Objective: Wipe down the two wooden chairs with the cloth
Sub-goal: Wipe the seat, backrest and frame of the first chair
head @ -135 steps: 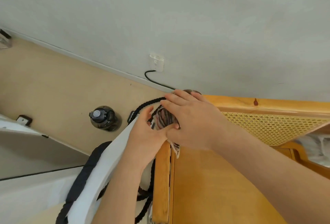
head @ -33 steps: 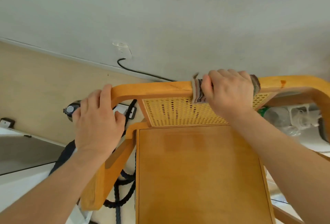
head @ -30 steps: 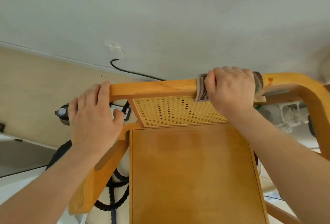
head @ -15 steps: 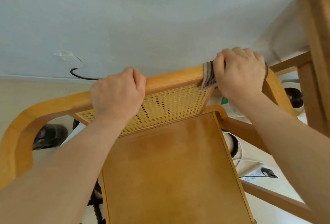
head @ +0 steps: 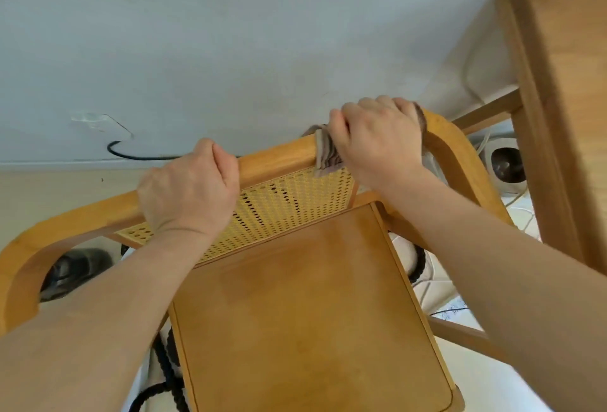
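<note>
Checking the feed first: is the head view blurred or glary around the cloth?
Head view: even light, no glare; cloth and right hand on the chair reasonably sharp; shoe at lower left and wooden furniture at right edge soft; wide-angle bends the edges.

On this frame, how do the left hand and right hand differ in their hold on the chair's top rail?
The left hand grips the bare rail; the right hand grips it through the striped cloth. The left hand sits above the cane panel; the right hand sits by the rail's right bend. Both curl over the same rail, knuckles up.
</note>
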Motion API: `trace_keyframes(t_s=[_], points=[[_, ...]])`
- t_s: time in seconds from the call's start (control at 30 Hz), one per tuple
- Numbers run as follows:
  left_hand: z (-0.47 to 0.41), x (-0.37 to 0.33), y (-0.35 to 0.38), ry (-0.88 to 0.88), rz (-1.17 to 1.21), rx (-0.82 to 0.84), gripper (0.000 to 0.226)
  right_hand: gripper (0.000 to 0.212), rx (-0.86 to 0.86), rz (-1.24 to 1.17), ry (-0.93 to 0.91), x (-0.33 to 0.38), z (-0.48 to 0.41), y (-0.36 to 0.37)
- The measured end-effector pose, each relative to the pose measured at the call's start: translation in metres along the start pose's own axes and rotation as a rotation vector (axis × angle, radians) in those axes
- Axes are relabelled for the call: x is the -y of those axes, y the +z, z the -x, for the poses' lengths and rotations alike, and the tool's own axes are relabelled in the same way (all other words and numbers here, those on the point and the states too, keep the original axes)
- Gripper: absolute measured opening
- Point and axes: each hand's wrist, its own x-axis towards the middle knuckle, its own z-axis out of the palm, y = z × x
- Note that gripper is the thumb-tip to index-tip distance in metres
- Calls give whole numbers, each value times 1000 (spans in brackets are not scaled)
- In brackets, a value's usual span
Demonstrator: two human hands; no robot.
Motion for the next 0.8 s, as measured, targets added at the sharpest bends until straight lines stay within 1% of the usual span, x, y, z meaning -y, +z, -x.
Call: trace_keyframes(t_s=[0.03,0.1,0.2,0.27,0.37,0.47,0.53,0.63,0.73,0.8], points=[[0,0,0,4,2,-3,36,37,46,41,43,-20,-2,-5],[-2,0,0,17,5,-11,36,37,96,41,151,-48,2,-13],[-2,0,0,23,11,-11,35,42,114,36,301,-62,26,-23],[-3,-1,-1,20,13,5,35,43,164,76,372,-66,51,-29],[-1,-1,-1,25,21,15,34,52,209,155,432,-71,69,-33],[-1,-3,-2,15,14,9,34,39,241,145,436,-72,50,-32],[-1,-3,-1,13,15,5,32,34,280,105,330,-73,36,-34],[-1,-2,2,14,-6,2,32,43,407,42,62,-72,10,-41],[-1,-2,3,18,-10,8,35,47,540,98,-182,-50,-12,-41],[-1,-3,3,24,-5,1,35,47,538,140,-336,-18,-18,-38]])
